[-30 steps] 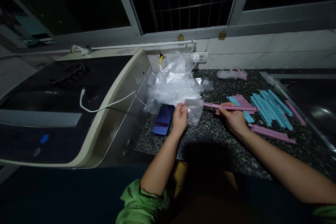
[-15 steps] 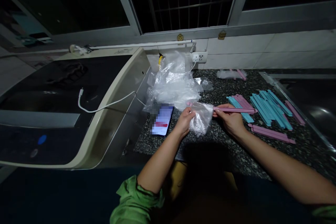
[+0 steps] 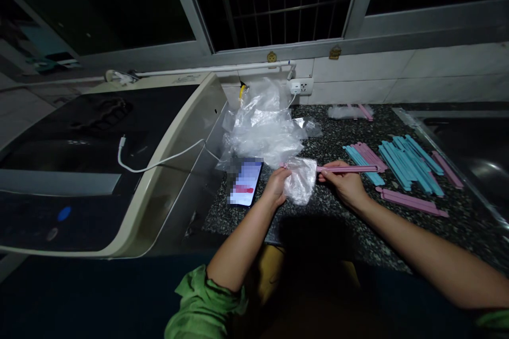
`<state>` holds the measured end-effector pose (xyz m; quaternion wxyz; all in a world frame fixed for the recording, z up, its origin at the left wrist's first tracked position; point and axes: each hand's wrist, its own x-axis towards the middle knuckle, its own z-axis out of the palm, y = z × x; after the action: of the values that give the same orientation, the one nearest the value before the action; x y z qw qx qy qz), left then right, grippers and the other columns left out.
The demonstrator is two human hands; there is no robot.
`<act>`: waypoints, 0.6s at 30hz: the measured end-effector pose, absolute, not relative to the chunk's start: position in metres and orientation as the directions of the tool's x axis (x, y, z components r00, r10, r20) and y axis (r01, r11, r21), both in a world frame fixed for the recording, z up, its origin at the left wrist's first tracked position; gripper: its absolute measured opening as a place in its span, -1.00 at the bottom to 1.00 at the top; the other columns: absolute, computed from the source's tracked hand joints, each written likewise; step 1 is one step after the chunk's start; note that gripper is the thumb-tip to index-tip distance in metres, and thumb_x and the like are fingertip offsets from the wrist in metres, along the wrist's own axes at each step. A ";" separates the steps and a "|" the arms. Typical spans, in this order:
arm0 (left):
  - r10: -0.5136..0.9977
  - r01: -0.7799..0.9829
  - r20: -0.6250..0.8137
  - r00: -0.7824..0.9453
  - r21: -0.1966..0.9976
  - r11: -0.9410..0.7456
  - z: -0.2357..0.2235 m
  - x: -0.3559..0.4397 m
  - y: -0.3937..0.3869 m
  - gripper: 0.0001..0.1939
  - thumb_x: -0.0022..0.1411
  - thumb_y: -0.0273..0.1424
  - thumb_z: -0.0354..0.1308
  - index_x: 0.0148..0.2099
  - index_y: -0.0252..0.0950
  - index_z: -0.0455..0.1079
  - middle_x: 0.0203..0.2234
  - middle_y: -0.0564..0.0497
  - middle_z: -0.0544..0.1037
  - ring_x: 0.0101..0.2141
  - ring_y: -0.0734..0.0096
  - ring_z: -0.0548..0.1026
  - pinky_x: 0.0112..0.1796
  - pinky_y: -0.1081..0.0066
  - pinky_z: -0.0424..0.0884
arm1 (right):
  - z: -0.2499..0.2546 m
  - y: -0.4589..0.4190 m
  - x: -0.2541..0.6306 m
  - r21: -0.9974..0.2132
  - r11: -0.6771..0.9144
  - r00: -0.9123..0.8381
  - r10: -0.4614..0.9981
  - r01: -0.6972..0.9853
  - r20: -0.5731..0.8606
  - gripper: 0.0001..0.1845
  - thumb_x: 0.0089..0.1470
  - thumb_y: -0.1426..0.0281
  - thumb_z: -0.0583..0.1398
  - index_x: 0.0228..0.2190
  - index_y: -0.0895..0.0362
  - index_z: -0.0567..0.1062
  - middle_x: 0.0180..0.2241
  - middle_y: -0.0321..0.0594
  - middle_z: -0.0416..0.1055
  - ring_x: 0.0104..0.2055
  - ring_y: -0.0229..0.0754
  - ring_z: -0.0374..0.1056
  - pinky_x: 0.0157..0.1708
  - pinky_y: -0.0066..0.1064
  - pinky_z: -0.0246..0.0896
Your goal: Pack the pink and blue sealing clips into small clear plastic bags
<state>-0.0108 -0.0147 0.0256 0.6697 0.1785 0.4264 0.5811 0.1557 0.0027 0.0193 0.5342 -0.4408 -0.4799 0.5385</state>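
Observation:
My left hand (image 3: 277, 186) is closed on the left edge of a small clear plastic bag (image 3: 301, 183). My right hand (image 3: 345, 183) pinches long, slim pink plastic strips (image 3: 353, 169) just right of the bag. The strips lie level and run into the bag; a pink tip shows by my left fingers. How many strips are held I cannot tell. Just right of my right hand lie more pink strips (image 3: 368, 154) and several blue strips (image 3: 409, 164). Nearer me is another pink group (image 3: 411, 202). Some strips have knobbed ends.
A heap of clear plastic bags (image 3: 264, 132) lies at the back of the speckled counter. A lit phone (image 3: 244, 183) is left of my hands. Further left stands a washing machine (image 3: 186, 153) with a white cable (image 3: 170, 160) across it. A sink (image 3: 477, 143) is at the right.
My right hand has shifted slightly left, bringing the pink strips further left with it. The bag, too, sits a little further left in my left hand.

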 end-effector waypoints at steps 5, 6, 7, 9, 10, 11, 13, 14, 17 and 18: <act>0.925 -0.703 -0.379 0.035 0.649 0.292 0.019 -0.010 -0.010 -0.78 -0.20 -0.40 0.32 -0.47 -0.41 0.39 -0.63 0.02 0.49 -0.59 0.48 0.43 -0.44 0.47 0.30 | 0.016 0.002 0.155 -0.990 0.002 -0.044 0.999 -0.142 0.008 -0.58 -0.40 0.17 0.40 -0.48 0.11 0.43 -0.54 -0.33 0.45 -0.54 -0.28 0.40 -0.39 -0.35 0.44; 0.927 -0.703 -0.372 0.044 0.648 0.293 0.018 -0.010 -0.010 -0.76 -0.20 -0.39 0.33 -0.47 -0.41 0.39 -0.63 0.02 0.50 -0.59 0.47 0.43 -0.44 0.47 0.31 | 0.016 0.002 0.155 -0.990 -0.004 -0.044 0.999 -0.140 0.002 -0.57 -0.41 0.17 0.40 -0.48 0.11 0.43 -0.53 -0.33 0.45 -0.54 -0.28 0.40 -0.38 -0.34 0.44; 0.929 -0.698 -0.368 0.050 0.652 0.296 0.018 -0.010 -0.010 -0.75 -0.21 -0.38 0.35 -0.47 -0.41 0.39 -0.63 0.01 0.50 -0.60 0.47 0.43 -0.45 0.47 0.31 | 0.015 0.002 0.155 -0.991 -0.009 -0.046 0.999 -0.137 -0.002 -0.57 -0.41 0.17 0.40 -0.48 0.11 0.43 -0.53 -0.33 0.45 -0.53 -0.28 0.40 -0.38 -0.34 0.44; 0.927 -0.681 -0.373 0.052 0.666 0.306 0.018 -0.010 -0.011 -0.74 -0.22 -0.37 0.36 -0.48 -0.41 0.39 -0.64 0.01 0.50 -0.61 0.47 0.43 -0.47 0.47 0.31 | 0.014 0.002 0.155 -0.991 -0.011 -0.049 0.999 -0.131 -0.004 -0.57 -0.41 0.16 0.40 -0.48 0.11 0.42 -0.53 -0.33 0.45 -0.53 -0.27 0.40 -0.37 -0.34 0.44; 0.923 -0.670 -0.383 0.047 0.673 0.313 0.019 -0.010 -0.011 -0.74 -0.23 -0.38 0.36 -0.48 -0.41 0.39 -0.64 0.02 0.50 -0.62 0.48 0.43 -0.48 0.48 0.30 | 0.013 0.002 0.155 -0.992 -0.007 -0.051 0.999 -0.128 0.000 -0.57 -0.41 0.16 0.39 -0.48 0.11 0.42 -0.53 -0.33 0.45 -0.53 -0.27 0.40 -0.37 -0.34 0.44; 0.918 -0.661 -0.395 0.038 0.679 0.320 0.019 -0.010 -0.012 -0.74 -0.23 -0.38 0.36 -0.48 -0.41 0.39 -0.65 0.02 0.50 -0.63 0.49 0.42 -0.49 0.49 0.29 | 0.013 0.002 0.155 -0.992 -0.002 -0.054 0.999 -0.124 0.005 -0.57 -0.40 0.15 0.39 -0.48 0.11 0.42 -0.53 -0.33 0.45 -0.53 -0.28 0.40 -0.38 -0.34 0.44; 0.909 -0.649 -0.416 0.021 0.686 0.329 0.021 -0.011 -0.012 -0.75 -0.24 -0.40 0.36 -0.49 -0.42 0.39 -0.67 0.03 0.49 -0.64 0.51 0.40 -0.51 0.50 0.28 | 0.013 0.003 0.155 -0.994 0.011 -0.065 0.998 -0.112 0.018 -0.57 -0.38 0.15 0.38 -0.47 0.12 0.42 -0.53 -0.32 0.45 -0.53 -0.28 0.40 -0.38 -0.35 0.43; 0.906 -0.646 -0.423 0.013 0.688 0.330 0.021 -0.011 -0.012 -0.75 -0.24 -0.41 0.36 -0.50 -0.42 0.39 -0.67 0.04 0.48 -0.64 0.51 0.40 -0.51 0.50 0.27 | 0.014 0.003 0.155 -0.995 0.021 -0.071 0.997 -0.102 0.028 -0.57 -0.37 0.15 0.38 -0.47 0.12 0.42 -0.53 -0.32 0.44 -0.53 -0.29 0.39 -0.39 -0.36 0.43; 0.905 -0.653 -0.424 -0.017 0.690 0.311 0.023 -0.011 -0.012 -0.77 -0.25 -0.42 0.35 -0.52 -0.41 0.38 -0.68 0.05 0.46 -0.65 0.53 0.39 -0.51 0.51 0.27 | 0.018 0.002 0.156 -0.995 0.073 -0.086 0.993 -0.063 0.078 -0.59 -0.35 0.15 0.37 -0.45 0.10 0.42 -0.53 -0.33 0.44 -0.53 -0.28 0.39 -0.40 -0.36 0.42; 0.905 -0.659 -0.424 -0.030 0.689 0.301 0.024 -0.012 -0.012 -0.77 -0.25 -0.43 0.35 -0.53 -0.41 0.37 -0.69 0.06 0.46 -0.65 0.53 0.38 -0.51 0.51 0.27 | 0.020 0.001 0.157 -0.994 0.098 -0.086 0.991 -0.049 0.102 -0.59 -0.34 0.15 0.37 -0.43 0.10 0.42 -0.52 -0.33 0.44 -0.52 -0.27 0.39 -0.39 -0.35 0.41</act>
<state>-0.0116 -0.0122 0.0236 0.6816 0.1427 0.4314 0.5736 0.1566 0.0010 0.0198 0.5128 -0.4403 -0.5351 0.5069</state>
